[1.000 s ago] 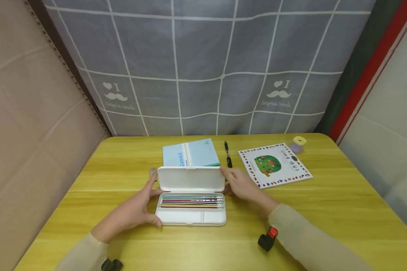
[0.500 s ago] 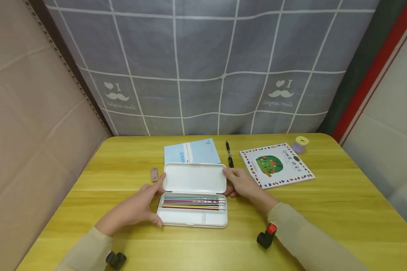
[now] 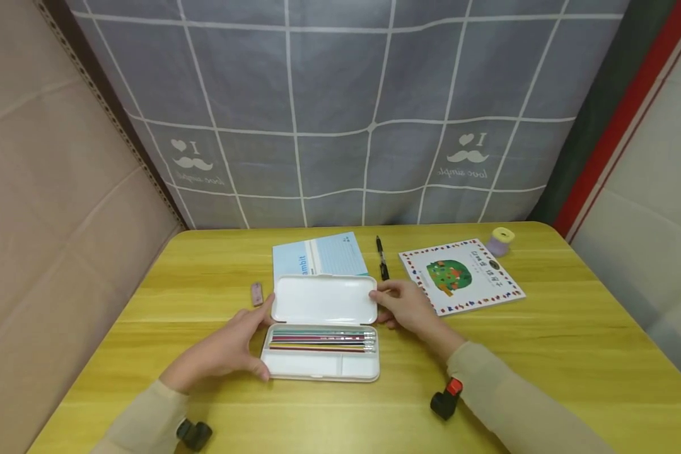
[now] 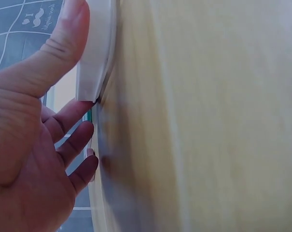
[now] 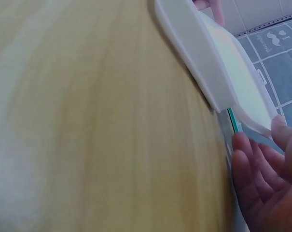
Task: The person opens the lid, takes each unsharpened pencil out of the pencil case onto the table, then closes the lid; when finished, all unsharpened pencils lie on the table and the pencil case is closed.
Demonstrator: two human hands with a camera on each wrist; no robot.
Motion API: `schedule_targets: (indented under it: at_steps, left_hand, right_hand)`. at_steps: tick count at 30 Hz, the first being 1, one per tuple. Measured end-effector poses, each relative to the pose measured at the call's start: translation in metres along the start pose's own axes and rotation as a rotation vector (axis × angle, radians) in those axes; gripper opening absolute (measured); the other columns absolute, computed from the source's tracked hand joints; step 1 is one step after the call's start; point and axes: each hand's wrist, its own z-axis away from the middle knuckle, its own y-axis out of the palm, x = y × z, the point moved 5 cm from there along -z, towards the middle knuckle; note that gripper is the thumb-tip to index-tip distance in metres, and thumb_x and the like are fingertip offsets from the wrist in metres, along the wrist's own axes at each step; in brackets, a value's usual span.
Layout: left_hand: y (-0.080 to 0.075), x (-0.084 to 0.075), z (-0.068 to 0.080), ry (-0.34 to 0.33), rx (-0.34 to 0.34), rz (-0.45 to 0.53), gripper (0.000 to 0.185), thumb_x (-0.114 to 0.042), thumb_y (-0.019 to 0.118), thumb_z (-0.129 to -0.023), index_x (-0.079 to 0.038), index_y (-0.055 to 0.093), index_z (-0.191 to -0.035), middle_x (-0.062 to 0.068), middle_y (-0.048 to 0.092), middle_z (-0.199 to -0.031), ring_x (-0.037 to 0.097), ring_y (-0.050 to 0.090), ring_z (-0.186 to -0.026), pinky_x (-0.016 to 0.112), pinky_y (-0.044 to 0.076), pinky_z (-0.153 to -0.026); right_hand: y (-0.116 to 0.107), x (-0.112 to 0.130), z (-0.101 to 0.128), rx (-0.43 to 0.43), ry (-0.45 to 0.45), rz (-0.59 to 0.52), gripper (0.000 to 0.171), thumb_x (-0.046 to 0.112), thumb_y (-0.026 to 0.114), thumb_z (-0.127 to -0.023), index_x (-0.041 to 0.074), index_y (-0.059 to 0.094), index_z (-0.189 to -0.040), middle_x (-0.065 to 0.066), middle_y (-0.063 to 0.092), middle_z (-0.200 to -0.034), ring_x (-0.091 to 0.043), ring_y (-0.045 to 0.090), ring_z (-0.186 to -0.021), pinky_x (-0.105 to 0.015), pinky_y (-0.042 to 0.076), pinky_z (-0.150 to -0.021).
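Note:
A white pencil case (image 3: 301,362) lies on the table with its lid (image 3: 325,301) raised and leaning back. Several pencils (image 3: 320,339) fill its rear compartment, eraser ends to the right. My left hand (image 3: 227,350) holds the case's left side, thumb at the front corner and a finger by the hinge. In the left wrist view, that thumb (image 4: 68,36) lies along the side wall while the other fingers spread behind. With the thumb on the lid's right edge, my right hand (image 3: 405,308) holds the lid; its other fingers (image 5: 254,164) sit behind and below.
Behind the lid lies a light blue notebook (image 3: 335,252), partly hidden. A black pen (image 3: 382,258) and a picture book (image 3: 459,277) are to its right. A yellow and purple round object (image 3: 499,241) stands at the back right. A small pinkish eraser-like block (image 3: 256,294) lies left.
The lid has swung a little further back. My left index finger has drawn away from the small pinkish block, which shows fully now. My right hand stays at the lid's right edge.

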Motion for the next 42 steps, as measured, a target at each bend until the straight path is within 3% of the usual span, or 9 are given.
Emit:
schedule_targets:
  at_steps: [5, 7, 11, 15, 21, 27, 31, 35, 42]
  left_hand:
    - [-0.001, -0.002, 0.001, -0.004, -0.009, 0.002, 0.149, -0.049, 0.096, -0.057, 0.001, 0.008, -0.166, -0.011, 0.066, -0.134, 0.025, 0.044, -0.124, 0.059, 0.031, -0.115]
    - [-0.002, -0.003, 0.001, -0.008, -0.014, 0.003, 0.149, -0.049, 0.096, -0.056, 0.001, 0.009, -0.166, -0.012, 0.066, -0.134, 0.024, 0.045, -0.124, 0.059, 0.031, -0.115]
    - [-0.002, -0.005, 0.003, -0.014, -0.013, 0.006, 0.148, -0.049, 0.095, -0.057, 0.001, 0.008, -0.166, -0.011, 0.066, -0.134, 0.025, 0.045, -0.123, 0.06, 0.031, -0.116]
    - [-0.001, -0.005, 0.004, -0.021, -0.005, 0.002, 0.146, -0.05, 0.095, -0.059, -0.001, 0.008, -0.167, -0.01, 0.066, -0.135, 0.024, 0.045, -0.122, 0.059, 0.033, -0.114]
    - [0.001, -0.003, 0.003, -0.017, -0.003, -0.001, 0.147, -0.052, 0.094, -0.059, -0.002, 0.007, -0.167, -0.011, 0.066, -0.136, 0.023, 0.045, -0.123, 0.059, 0.033, -0.114]
    - [0.0, -0.003, 0.002, -0.024, -0.009, 0.008, 0.147, -0.051, 0.094, -0.059, -0.003, 0.007, -0.167, -0.011, 0.067, -0.134, 0.023, 0.046, -0.121, 0.059, 0.033, -0.114]
    - [-0.001, -0.004, 0.002, -0.025, -0.009, 0.0, 0.147, -0.05, 0.094, -0.058, -0.002, 0.007, -0.167, -0.01, 0.067, -0.134, 0.022, 0.046, -0.12, 0.059, 0.034, -0.113]
    - [-0.001, -0.004, 0.001, -0.023, -0.015, -0.005, 0.148, -0.05, 0.095, -0.057, -0.001, 0.008, -0.167, -0.01, 0.067, -0.133, 0.022, 0.048, -0.12, 0.058, 0.034, -0.113]
    - [-0.001, -0.004, 0.001, -0.024, -0.017, -0.01, 0.148, -0.05, 0.095, -0.057, 0.0, 0.009, -0.166, -0.009, 0.068, -0.133, 0.024, 0.049, -0.12, 0.06, 0.034, -0.112]
  right_hand:
    - [-0.014, 0.013, 0.009, -0.193, -0.22, 0.155, 0.02, 0.027, 0.081, -0.093, 0.012, 0.076, -0.105, -0.001, 0.072, -0.087, -0.014, 0.064, -0.065, -0.028, 0.049, -0.061]
    - [-0.016, 0.018, 0.014, -0.219, -0.303, 0.181, 0.018, 0.025, 0.084, -0.091, 0.013, 0.076, -0.102, 0.001, 0.072, -0.089, -0.013, 0.064, -0.069, -0.027, 0.051, -0.064]
    - [-0.011, 0.03, 0.026, -0.132, -0.453, 0.2, 0.016, 0.021, 0.086, -0.088, 0.015, 0.081, -0.102, 0.007, 0.076, -0.093, -0.012, 0.066, -0.082, -0.029, 0.055, -0.074]
    - [0.004, 0.037, 0.039, 0.026, -0.57, 0.272, 0.014, 0.021, 0.088, -0.086, 0.018, 0.085, -0.099, 0.012, 0.077, -0.093, -0.011, 0.065, -0.082, -0.028, 0.054, -0.071]
    - [0.025, 0.034, 0.048, 0.194, -0.502, 0.317, 0.018, 0.024, 0.09, -0.083, 0.018, 0.085, -0.099, 0.014, 0.072, -0.081, -0.006, 0.055, -0.063, -0.023, 0.045, -0.055]
    - [0.032, 0.034, 0.053, 0.165, -0.461, 0.466, 0.02, 0.026, 0.09, -0.083, 0.021, 0.085, -0.103, 0.015, 0.062, -0.065, -0.003, 0.047, -0.056, -0.024, 0.038, -0.051]
    - [0.035, 0.038, 0.056, 0.115, -0.503, 0.589, 0.022, 0.03, 0.09, -0.083, 0.023, 0.086, -0.103, 0.012, 0.074, -0.077, -0.003, 0.057, -0.065, -0.025, 0.044, -0.056]
    - [0.037, 0.04, 0.057, 0.094, -0.52, 0.64, 0.023, 0.032, 0.091, -0.082, 0.024, 0.085, -0.103, 0.007, 0.08, -0.096, -0.01, 0.069, -0.086, -0.031, 0.053, -0.071]
    - [0.043, 0.04, 0.059, 0.115, -0.539, 0.651, 0.019, 0.024, 0.088, -0.086, 0.022, 0.085, -0.104, 0.006, 0.079, -0.098, -0.012, 0.07, -0.089, -0.033, 0.055, -0.074]
